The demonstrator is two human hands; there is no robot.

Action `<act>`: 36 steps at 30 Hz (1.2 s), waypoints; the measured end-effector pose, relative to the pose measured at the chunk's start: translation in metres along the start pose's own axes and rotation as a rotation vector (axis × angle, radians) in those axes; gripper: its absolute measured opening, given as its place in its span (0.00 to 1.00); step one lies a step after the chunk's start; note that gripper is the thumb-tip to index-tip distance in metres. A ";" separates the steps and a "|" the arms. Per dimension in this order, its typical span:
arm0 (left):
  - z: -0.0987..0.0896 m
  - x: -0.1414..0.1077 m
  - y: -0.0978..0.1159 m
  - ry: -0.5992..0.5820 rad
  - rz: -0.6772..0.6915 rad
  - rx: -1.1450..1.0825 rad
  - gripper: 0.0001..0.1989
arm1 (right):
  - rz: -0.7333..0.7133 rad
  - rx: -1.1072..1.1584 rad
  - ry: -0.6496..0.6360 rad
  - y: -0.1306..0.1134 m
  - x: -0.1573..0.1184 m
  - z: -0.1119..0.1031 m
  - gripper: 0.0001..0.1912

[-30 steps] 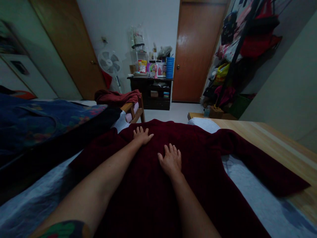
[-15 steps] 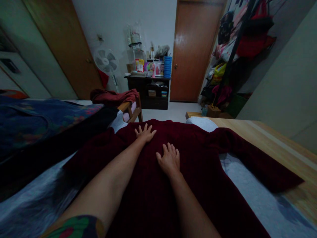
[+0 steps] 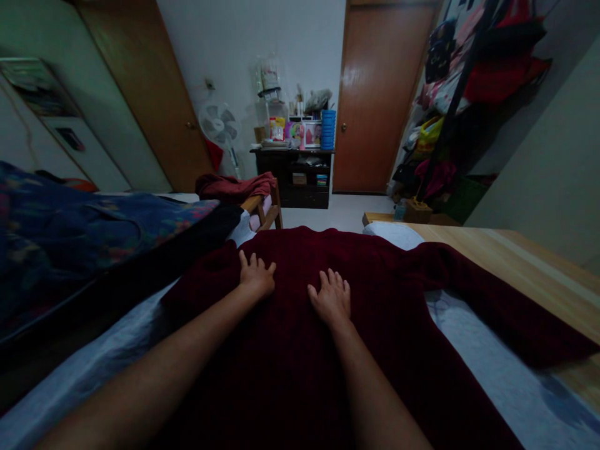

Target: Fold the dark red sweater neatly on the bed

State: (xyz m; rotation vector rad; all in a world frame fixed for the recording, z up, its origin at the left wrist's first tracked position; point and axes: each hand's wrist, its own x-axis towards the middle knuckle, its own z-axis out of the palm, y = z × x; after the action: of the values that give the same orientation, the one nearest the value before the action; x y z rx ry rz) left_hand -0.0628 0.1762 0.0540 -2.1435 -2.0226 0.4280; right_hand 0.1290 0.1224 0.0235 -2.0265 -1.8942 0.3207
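Observation:
A dark maroon long-sleeved top (image 3: 290, 350) lies spread out flat, its collar end away from me. One sleeve stretches to the right over a wooden surface; the other, at the left, is partly behind my forearm. My left hand (image 3: 257, 276) rests on the top near its left shoulder, fingers spread. Nearer the middle, my right hand (image 3: 332, 297) lies palm down on the cloth with its fingers stretched out. Neither hand holds anything. Under the top is a light grey-blue cloth (image 3: 464, 337).
Blue flowered clothing (image 3: 107, 231) is piled at the left beside a black cloth (image 3: 197, 250). A wooden chair with a reddish cloth (image 3: 234, 185) stands beyond. Farther back are a fan (image 3: 219, 125), a dark cabinet (image 3: 293, 181) and a door (image 3: 384, 100). Bags (image 3: 506, 69) hang at the right.
My left hand has slid left and nearer to me over the top, toward its left shoulder. The right hand stays on about the same part of the cloth. The view has shifted slightly left.

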 end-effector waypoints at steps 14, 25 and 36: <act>-0.001 0.026 -0.019 0.022 0.072 -0.123 0.22 | 0.010 -0.018 -0.005 -0.001 0.001 0.000 0.32; -0.001 0.068 0.088 0.064 0.216 -0.492 0.31 | 0.008 -0.013 -0.016 -0.002 0.001 -0.001 0.32; -0.021 0.103 0.102 -0.052 -0.030 -0.530 0.37 | 0.012 0.007 -0.003 -0.001 0.000 -0.001 0.31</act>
State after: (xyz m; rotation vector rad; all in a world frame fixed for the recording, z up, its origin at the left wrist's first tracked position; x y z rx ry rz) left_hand 0.0448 0.2732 0.0321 -2.3908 -2.4034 -0.0752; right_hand 0.1284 0.1222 0.0247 -2.0342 -1.8811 0.3335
